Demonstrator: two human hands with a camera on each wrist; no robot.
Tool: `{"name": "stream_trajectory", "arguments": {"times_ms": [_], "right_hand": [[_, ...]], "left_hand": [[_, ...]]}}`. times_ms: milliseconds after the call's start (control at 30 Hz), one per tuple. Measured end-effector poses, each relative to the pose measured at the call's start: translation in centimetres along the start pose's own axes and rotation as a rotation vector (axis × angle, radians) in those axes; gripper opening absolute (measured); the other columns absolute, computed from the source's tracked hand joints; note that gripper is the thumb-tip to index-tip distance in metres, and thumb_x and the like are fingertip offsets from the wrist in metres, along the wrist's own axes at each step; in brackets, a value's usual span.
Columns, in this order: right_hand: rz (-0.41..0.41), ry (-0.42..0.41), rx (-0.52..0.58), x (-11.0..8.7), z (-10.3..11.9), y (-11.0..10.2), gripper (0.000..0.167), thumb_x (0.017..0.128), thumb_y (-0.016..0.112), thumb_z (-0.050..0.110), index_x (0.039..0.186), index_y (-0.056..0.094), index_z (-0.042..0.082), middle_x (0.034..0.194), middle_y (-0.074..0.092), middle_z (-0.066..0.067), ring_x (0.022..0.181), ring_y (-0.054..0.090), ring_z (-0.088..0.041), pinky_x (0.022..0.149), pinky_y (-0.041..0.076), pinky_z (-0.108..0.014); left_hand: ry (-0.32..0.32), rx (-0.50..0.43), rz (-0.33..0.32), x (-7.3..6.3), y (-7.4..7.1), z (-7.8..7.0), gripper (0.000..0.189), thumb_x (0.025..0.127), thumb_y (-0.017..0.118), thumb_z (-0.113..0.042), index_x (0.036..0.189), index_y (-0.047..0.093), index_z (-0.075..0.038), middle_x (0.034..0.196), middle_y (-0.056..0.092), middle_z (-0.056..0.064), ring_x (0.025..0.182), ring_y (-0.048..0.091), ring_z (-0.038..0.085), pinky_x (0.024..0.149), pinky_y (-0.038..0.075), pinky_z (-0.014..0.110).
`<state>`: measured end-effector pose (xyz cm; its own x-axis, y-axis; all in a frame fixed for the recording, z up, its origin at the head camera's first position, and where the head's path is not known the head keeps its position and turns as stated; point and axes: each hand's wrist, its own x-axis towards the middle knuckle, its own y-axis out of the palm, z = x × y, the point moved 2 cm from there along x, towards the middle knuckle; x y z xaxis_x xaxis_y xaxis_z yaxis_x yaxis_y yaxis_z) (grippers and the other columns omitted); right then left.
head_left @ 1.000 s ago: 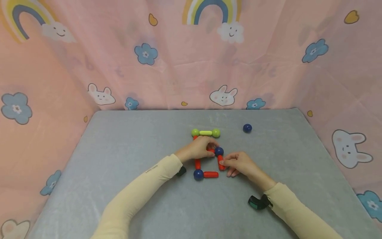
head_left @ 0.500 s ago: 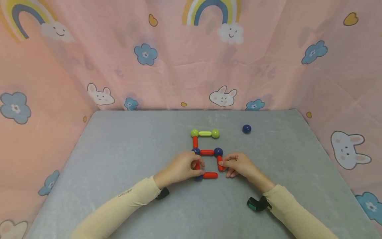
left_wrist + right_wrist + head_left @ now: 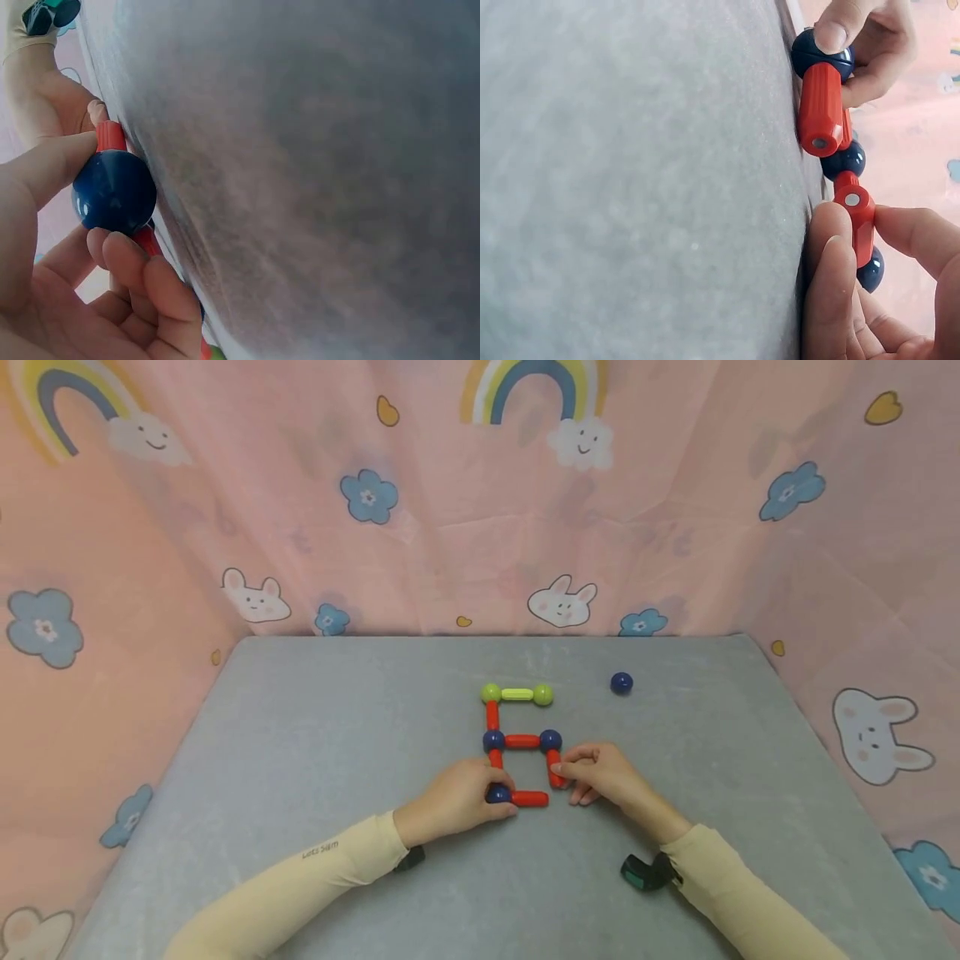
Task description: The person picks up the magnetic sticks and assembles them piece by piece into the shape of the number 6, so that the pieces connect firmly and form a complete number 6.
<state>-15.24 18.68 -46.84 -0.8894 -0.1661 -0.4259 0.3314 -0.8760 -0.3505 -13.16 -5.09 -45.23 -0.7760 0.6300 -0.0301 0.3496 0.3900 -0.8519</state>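
Red magnetic rods and blue balls form a figure on the grey table. My left hand (image 3: 461, 797) pinches the lower-left blue ball (image 3: 114, 191) between thumb and fingers. A red rod (image 3: 531, 798) sticks out rightward from that ball, its far end free. With thumb and fingertips, my right hand (image 3: 611, 777) pinches another red rod (image 3: 864, 225), which slants down from the right blue ball (image 3: 551, 741). The lower ends of these two rods lie apart. A red crossbar rod (image 3: 522, 742) joins the right ball to the left middle blue ball (image 3: 493, 740).
Above, a red rod (image 3: 492, 716) leads to a green ball (image 3: 491, 693), joined by a yellow-green rod (image 3: 517, 695) to a second green ball (image 3: 543, 695). A loose blue ball (image 3: 622, 683) lies at the back right. A pink printed curtain (image 3: 435, 552) surrounds the table.
My left hand has left the crossbar area, moved toward the front left and taken hold of the lower-left blue ball. My right hand stays on its red rod.
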Motion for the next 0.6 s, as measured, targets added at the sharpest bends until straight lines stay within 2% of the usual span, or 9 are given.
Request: {"name": "stream_trajectory", "arguments": {"times_ms": [267,600], "right_hand": [[0.002,-0.018,0.001,-0.09,-0.03,-0.14,0.038,0.090,0.070,0.025,0.114,0.064,-0.004,0.074,0.069,0.003,0.054,0.066,-0.011,0.053,0.055,-0.024],[-0.001,-0.031,0.009,-0.21,-0.12,-0.13,0.038,0.091,0.071,0.029,0.112,0.068,-0.002,0.074,0.069,0.001,0.054,0.066,-0.012,0.053,0.055,-0.026]], "left_hand": [[-0.047,-0.118,0.017,0.18,0.14,0.40,0.023,0.086,0.077,-0.036,0.102,0.076,-0.020,0.079,0.061,-0.007,0.068,0.049,0.005,0.057,0.038,0.016],[-0.061,-0.151,0.023,0.09,0.05,0.44,0.022,0.087,0.076,-0.035,0.103,0.075,-0.020,0.071,0.055,-0.008,0.062,0.047,0.004,0.053,0.036,0.017]]}}
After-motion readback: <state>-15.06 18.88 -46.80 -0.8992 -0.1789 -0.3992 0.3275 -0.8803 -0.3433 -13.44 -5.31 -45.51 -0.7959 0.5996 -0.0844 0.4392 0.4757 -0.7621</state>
